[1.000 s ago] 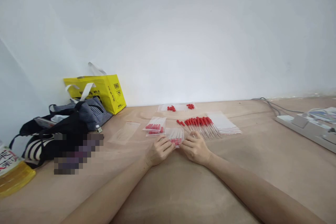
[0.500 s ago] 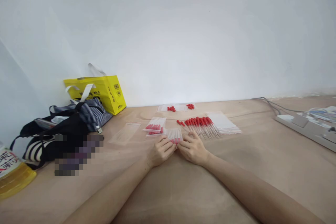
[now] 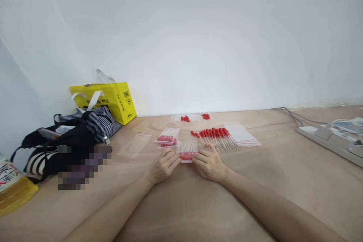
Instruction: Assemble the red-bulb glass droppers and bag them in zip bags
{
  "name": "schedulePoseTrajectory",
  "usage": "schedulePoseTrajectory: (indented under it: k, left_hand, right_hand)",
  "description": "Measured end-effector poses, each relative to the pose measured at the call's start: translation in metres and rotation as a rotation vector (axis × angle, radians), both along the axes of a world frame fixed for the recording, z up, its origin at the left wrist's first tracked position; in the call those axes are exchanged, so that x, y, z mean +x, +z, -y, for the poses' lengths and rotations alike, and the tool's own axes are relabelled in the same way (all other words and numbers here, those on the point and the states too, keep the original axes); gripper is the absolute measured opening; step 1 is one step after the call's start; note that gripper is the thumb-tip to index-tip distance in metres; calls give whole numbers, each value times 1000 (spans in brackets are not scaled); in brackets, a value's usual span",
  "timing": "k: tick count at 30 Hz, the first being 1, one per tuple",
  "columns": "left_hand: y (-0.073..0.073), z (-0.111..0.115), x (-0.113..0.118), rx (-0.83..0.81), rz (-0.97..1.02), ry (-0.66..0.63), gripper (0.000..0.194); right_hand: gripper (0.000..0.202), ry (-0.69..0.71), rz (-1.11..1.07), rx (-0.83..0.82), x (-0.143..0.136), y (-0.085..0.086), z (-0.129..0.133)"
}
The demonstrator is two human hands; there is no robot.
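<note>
A small clear zip bag (image 3: pixel 187 148) lies between my hands, its near edge toward me. Inside it are several thin, pale rods with red ends. My left hand (image 3: pixel 165 167) is closed with its fingertips at the bag's near left corner. At the near right corner, my right hand (image 3: pixel 210 164) pinches the bag's edge. Just beyond my right hand, a row of red-handled, thin-shafted tools (image 3: pixel 217 136) is fanned out. Two filled zip bags (image 3: pixel 168 136) overlap beyond my left hand.
A stack of flat white bags (image 3: pixel 241 134) lies right of the row. An unfilled clear bag (image 3: pixel 136 143) is at left. Loose red pieces (image 3: pixel 185 118) rest near the wall. Bags, including a yellow one (image 3: pixel 113 102), stand left; a power strip (image 3: pixel 331 140) lies right.
My left hand has slid left along the bag's near edge, away from my right hand. More of the bag and its red ends now shows. My right hand has barely moved.
</note>
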State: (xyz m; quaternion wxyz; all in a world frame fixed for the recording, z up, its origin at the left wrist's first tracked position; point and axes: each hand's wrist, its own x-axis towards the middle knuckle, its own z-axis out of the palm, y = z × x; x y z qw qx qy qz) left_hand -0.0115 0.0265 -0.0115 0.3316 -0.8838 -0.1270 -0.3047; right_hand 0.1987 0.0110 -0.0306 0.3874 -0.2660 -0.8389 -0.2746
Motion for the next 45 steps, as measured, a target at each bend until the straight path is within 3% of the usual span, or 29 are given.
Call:
schedulePoseTrajectory:
  k: [7, 12, 17, 20, 22, 25, 28, 30, 33, 37, 41, 45]
  left_hand:
    - [0, 1, -1, -40, 13, 63, 31]
    - [1, 0, -10, -76, -13, -20, 41]
    - [5, 11, -6, -345, 109, 129, 31]
    - [3, 14, 9, -537, 72, 180, 54]
    - [-2, 11, 20, -594, 17, 180, 50]
    - [-10, 6, 31, -579, -57, 207, 29]
    - [-14, 2, 33, -520, -34, 253, 29]
    - [-15, 0, 31, -504, 82, 250, 28]
    - [-10, -5, 26, -504, 260, 167, 25]
    - [3, -18, 19, -452, 311, 81, 20]
    - [14, -42, 12, -451, 261, 200, 22]
    - [11, -73, 11, -460, 247, 286, 25]
  right_hand:
    - [23, 8, 6, -32, 3, -2, 2]
    - [27, 33, 12, -118, 13, -5, -2]
    - [26, 6, 10, -385, 23, 0, 2]
    - [36, 18, 43, -489, 26, 4, 10]
    - [32, 44, 73, -520, 26, 6, 14]
    - [27, 33, 74, -536, 26, 5, 18]
    - [29, 7, 36, -555, 26, 4, 18]
    - [34, 17, 9, -568, 26, 3, 17]
    - [44, 39, -24, -575, 25, 2, 15]
    - [43, 45, -45, -581, 24, 1, 15]
    - [33, 34, -46, -595, 24, 0, 14]
    - [26, 27, -37, -599, 24, -1, 13]
